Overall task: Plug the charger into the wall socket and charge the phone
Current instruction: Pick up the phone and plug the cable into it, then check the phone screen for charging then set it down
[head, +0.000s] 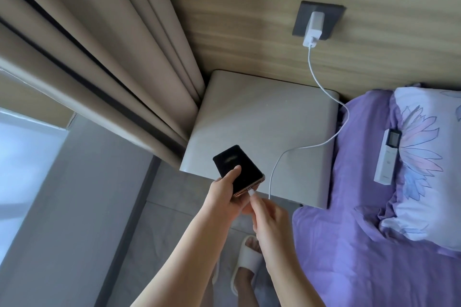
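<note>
Head view shows your left hand (225, 194) clasping the black, dark-screened phone (238, 170) over the nightstand's (262, 117) front edge, while your right hand (268, 217) pinches the white cable plug (251, 192) at its bottom port, the white charger (313, 28) seated in the dark wall socket (331, 20).

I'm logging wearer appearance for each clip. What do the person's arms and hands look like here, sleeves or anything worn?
Both forearms are bare as far as the frame shows: no sleeves are in view. The left hand and right hand show no gloves, rings, watch or bracelets. The nails look short and unpainted. Nothing else is worn on them.
</note>
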### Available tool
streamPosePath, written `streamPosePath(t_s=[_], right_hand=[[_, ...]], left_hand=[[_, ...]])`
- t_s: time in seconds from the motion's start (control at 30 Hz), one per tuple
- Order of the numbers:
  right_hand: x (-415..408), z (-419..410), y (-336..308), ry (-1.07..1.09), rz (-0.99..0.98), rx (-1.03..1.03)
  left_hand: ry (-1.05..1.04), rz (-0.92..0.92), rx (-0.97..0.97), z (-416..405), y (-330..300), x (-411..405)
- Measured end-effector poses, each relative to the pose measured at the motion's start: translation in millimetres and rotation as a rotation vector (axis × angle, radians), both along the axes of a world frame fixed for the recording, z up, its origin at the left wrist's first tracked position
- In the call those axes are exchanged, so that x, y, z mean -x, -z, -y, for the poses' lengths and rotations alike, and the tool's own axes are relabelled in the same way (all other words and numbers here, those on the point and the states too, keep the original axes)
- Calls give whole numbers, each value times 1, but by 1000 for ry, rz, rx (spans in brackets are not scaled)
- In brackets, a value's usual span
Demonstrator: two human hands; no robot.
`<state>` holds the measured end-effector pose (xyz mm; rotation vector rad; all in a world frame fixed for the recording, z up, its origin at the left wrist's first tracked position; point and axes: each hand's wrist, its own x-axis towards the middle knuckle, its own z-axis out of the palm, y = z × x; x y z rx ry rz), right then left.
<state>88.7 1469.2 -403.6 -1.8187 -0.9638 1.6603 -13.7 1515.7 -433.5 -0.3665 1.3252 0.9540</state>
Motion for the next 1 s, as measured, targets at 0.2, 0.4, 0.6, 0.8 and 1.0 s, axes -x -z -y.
streamPosePath(t_s=[0.2, 0.4, 0.6, 0.8, 1.0], right_hand=[[6, -3, 4, 9, -2, 21], [8, -3, 8, 40, -27, 29], [13, -6, 3, 128, -76, 49], [-6, -16, -33, 140, -85, 14], [-8, -45, -97, 370, -326, -128]], left_hand=[[45, -86, -39, 2, 10, -1], [85, -137, -65, -3, 11, 1], [201, -224, -122, -10, -3, 1], [258, -246, -255, -14, -49, 5], [312, -267, -462, -14, -116, 9]])
